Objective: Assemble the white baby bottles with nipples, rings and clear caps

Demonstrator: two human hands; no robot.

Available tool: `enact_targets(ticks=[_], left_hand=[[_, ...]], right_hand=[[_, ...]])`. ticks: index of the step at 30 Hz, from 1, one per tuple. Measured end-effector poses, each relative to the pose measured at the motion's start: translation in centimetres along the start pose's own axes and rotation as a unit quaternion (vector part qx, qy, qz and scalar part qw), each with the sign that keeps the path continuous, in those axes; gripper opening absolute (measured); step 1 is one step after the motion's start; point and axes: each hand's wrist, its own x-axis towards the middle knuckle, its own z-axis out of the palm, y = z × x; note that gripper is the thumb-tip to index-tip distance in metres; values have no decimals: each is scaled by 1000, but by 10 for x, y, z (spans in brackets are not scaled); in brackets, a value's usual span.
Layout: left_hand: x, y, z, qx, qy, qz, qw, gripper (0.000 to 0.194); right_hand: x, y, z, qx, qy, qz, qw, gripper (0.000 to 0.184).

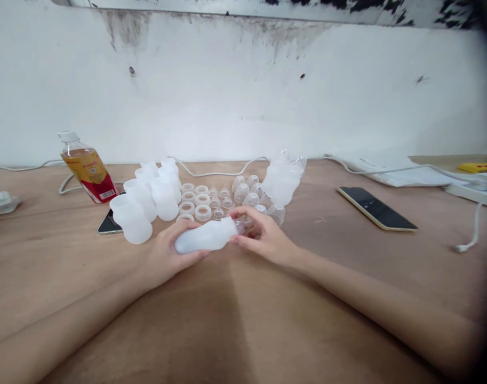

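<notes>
My left hand (175, 250) is wrapped around the body of a milky-white baby bottle (205, 236), which lies nearly level above the table with its neck to the right. My right hand (261, 234) has its thumb and fingers closed around a clear cap (240, 226) at the bottle's neck. The fingers partly hide the cap, so I cannot tell how it is seated. Just beyond the hands are white collar rings (203, 212), clear bottle teats (228, 203) and clear domed caps (252, 199), set out in rows.
Several open white bottle bodies (137, 218) stand at left. Capped bottles (282, 178) are grouped behind my right hand. A drink bottle (89, 168) leans at left near a partly hidden phone (109, 224). Another phone (375, 208), papers (387, 170) and white cables (476, 229) lie at right.
</notes>
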Motion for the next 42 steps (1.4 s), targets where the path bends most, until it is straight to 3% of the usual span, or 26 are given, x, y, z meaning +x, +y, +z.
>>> enact_targets(ticks=[4, 9, 12, 18, 25, 30, 32, 34, 36, 38, 40, 42], left_hand=[[-2, 3, -1, 29, -28, 26, 999, 35], [-1, 3, -1, -11, -11, 6, 1000, 33], [0, 0, 0, -21, -12, 4, 1000, 34], [-3, -4, 4, 50, 9, 85, 995, 31], [-11, -14, 13, 173, 116, 227, 951, 34], [-14, -16, 13, 243, 113, 286, 920, 38], [-13, -14, 12, 229, 104, 284, 925, 38], [-11, -12, 11, 183, 107, 235, 949, 36], [-7, -10, 10, 135, 124, 175, 967, 34], [-4, -9, 9, 98, 139, 120, 978, 33], [-1, -10, 8, 70, 148, 70, 984, 34], [1, -11, 7, 47, 154, 20, 987, 37]], right_hand=[[0, 0, -2, -39, -25, 24, 999, 24], [2, -4, -9, -68, -33, -100, 992, 41], [3, -3, -11, -80, -35, -122, 989, 36], [1, -1, -6, -86, -18, -68, 994, 32], [-2, -12, 3, 49, -37, 108, 992, 30], [1, -12, 4, 41, -35, 141, 989, 35], [4, -13, -2, -10, -59, 123, 991, 38], [9, -17, -15, -121, -47, 72, 989, 39], [13, -24, -33, -275, 32, 38, 960, 37], [15, -30, -50, -438, 96, 65, 892, 28], [16, -32, -62, -551, 85, 121, 821, 21], [15, -30, -68, -599, 27, 173, 782, 23]])
